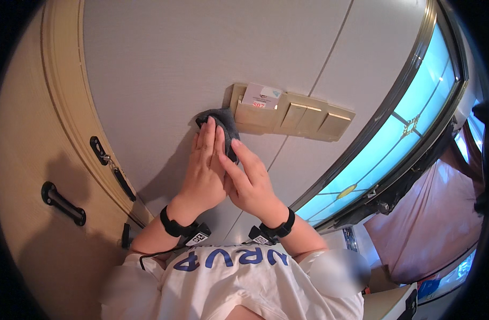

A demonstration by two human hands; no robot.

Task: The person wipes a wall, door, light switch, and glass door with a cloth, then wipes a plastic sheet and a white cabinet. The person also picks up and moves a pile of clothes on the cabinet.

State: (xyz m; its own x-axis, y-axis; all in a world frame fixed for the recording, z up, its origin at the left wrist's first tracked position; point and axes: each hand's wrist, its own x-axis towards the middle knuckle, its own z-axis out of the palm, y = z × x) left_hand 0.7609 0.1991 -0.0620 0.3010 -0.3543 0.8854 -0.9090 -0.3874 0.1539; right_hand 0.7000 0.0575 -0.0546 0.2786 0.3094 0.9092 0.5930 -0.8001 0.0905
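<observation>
A dark grey cloth (pixel 227 120) is bunched up in front of the wall, just left of a beige switch panel (pixel 254 122). My left hand (pixel 204 172) lies along the cloth with fingers straight and close together, holding it. Beside it, my right hand (pixel 250 180) has its fingers apart, the fingertips at the cloth's lower right edge and next to the left hand. Its thumb is hidden, so its grip is unclear. In the panel's holder stands a card (pixel 262 96) bearing writing. Rocker switches (pixel 301 116) sit to the right of it.
At the left is a wooden door (pixel 20 140) with a black pull handle (pixel 64 204). A key with a black fob (pixel 124 185) hangs from its lock (pixel 98 151). A lit, dark-framed glass panel (pixel 420 88) curves along the right. Beyond it hangs a pinkish curtain (pixel 428 224).
</observation>
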